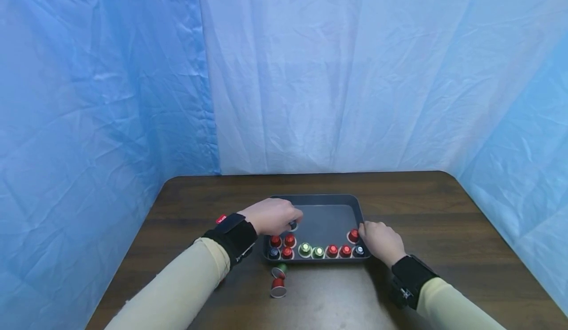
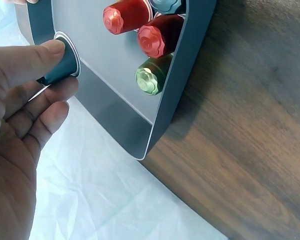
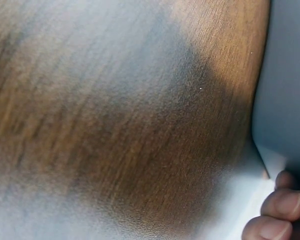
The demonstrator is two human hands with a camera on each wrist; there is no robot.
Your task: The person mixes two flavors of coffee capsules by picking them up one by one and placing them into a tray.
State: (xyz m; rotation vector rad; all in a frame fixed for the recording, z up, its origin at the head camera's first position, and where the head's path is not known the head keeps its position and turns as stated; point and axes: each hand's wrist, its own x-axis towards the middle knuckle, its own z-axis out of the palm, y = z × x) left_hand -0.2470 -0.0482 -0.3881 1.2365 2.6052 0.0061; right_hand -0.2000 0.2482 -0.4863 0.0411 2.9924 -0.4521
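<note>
My left hand point(image 1: 276, 216) pinches a dark blue coffee capsule point(image 2: 65, 65) between thumb and fingers, over the left part of a dark grey baking tray point(image 1: 328, 214). Inside the tray, several capsules stand along the near side: red capsules point(image 1: 332, 251), green capsules point(image 1: 304, 249) and dark blue ones, with a second short row at the left. One more red capsule point(image 1: 353, 236) is by the right wall. At the tray's right rim, my right hand point(image 1: 382, 241) holds the edge, its curled fingertips point(image 3: 282, 202) showing beside the tray's outer wall.
On the brown wooden table point(image 1: 199, 197), a green capsule point(image 1: 280, 270) and a red capsule point(image 1: 278, 285) lie on their sides just in front of the tray. A small red thing point(image 1: 220, 218) shows behind the left wrist. Blue-white sheets point(image 1: 310, 73) hang around the table.
</note>
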